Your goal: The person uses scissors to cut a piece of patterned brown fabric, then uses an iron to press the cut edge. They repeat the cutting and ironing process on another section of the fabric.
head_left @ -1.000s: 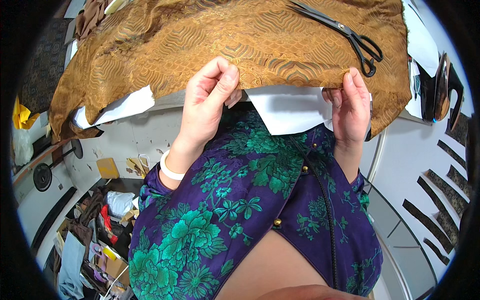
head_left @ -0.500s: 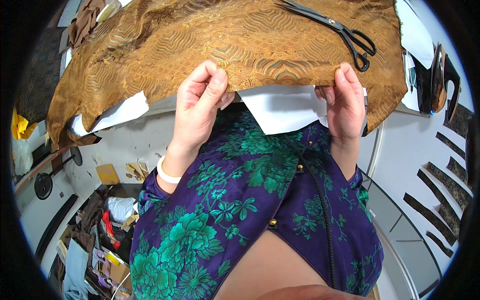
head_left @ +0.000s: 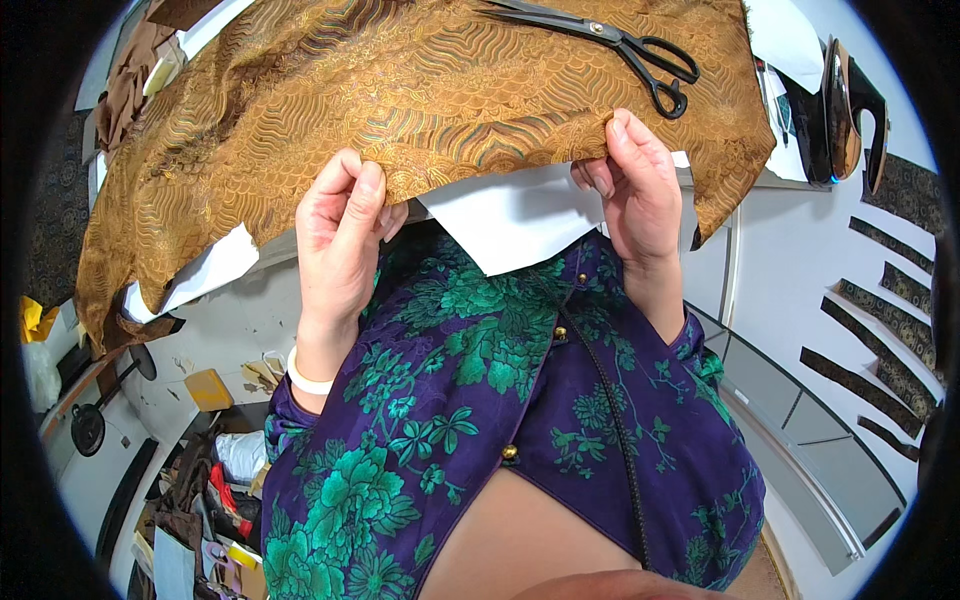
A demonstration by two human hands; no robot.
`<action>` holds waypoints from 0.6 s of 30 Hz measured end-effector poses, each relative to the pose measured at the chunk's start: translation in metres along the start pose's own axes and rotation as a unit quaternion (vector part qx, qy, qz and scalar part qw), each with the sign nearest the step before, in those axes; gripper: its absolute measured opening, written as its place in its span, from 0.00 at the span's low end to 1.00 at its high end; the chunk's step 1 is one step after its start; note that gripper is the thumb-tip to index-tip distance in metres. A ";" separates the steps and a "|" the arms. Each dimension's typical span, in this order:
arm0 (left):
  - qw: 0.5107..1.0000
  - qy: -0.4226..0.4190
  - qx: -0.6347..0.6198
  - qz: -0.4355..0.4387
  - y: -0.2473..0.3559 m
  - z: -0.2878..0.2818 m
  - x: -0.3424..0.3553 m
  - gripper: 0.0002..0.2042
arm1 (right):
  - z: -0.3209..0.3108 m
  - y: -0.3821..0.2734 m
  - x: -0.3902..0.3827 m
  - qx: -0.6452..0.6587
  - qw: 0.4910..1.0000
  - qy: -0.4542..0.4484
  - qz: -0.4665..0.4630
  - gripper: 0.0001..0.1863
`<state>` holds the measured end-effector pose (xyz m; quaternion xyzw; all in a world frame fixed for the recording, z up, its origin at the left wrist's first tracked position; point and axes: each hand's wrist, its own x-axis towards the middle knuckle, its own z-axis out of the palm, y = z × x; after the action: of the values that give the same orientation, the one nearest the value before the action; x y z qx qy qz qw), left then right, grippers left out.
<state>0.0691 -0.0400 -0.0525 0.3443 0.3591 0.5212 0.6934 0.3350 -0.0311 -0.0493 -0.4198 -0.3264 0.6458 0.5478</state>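
A large golden-brown brocade fabric (head_left: 300,130) with wavy stripes is spread over the table and hangs past its front edge. My left hand (head_left: 340,220) pinches the front edge of this fabric between thumb and fingers. Further right, my right hand (head_left: 640,185) pinches the same edge, and the stretch between both hands is held up, slightly taut. White paper (head_left: 510,220) sticks out beneath it, hanging below the table edge. Black-handled scissors (head_left: 610,38) lie on the fabric beyond my right hand, their handles pointing right.
An iron-like dark, glossy tool (head_left: 840,115) stands at the table's right end. Dark patterned fabric strips (head_left: 870,350) lie on a white surface at the right. At the lower left is a pile of cloth scraps and bags (head_left: 240,455). Brown cloth (head_left: 130,85) lies at the far left.
The view has shifted, so table, scissors and hands appear further left. The held edge now slants, higher at my right hand. Both hands keep their pinch on the fabric.
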 end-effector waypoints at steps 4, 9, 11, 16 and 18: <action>1.000 -0.013 -0.016 0.003 -0.001 -0.002 -0.001 0.09 | -0.001 0.004 0.000 -0.005 1.000 0.002 -0.005 0.11; 1.000 -0.020 -0.024 0.002 -0.002 -0.004 -0.002 0.09 | 0.001 0.001 -0.002 -0.015 1.000 0.000 -0.007 0.10; 0.999 -0.019 -0.029 -0.003 -0.003 -0.004 0.000 0.09 | 0.002 0.000 -0.002 -0.023 1.000 0.007 -0.009 0.10; 0.999 -0.015 -0.036 0.005 -0.004 -0.004 0.000 0.08 | 0.003 -0.001 -0.003 -0.031 0.999 0.007 -0.007 0.10; 0.999 -0.017 -0.039 0.006 -0.004 -0.004 0.000 0.08 | 0.005 -0.001 -0.003 -0.033 0.999 0.008 -0.007 0.10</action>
<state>0.0677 -0.0400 -0.0582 0.3277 0.3245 0.5336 0.7089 0.3311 -0.0332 -0.0454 -0.4404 -0.3463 0.6278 0.5404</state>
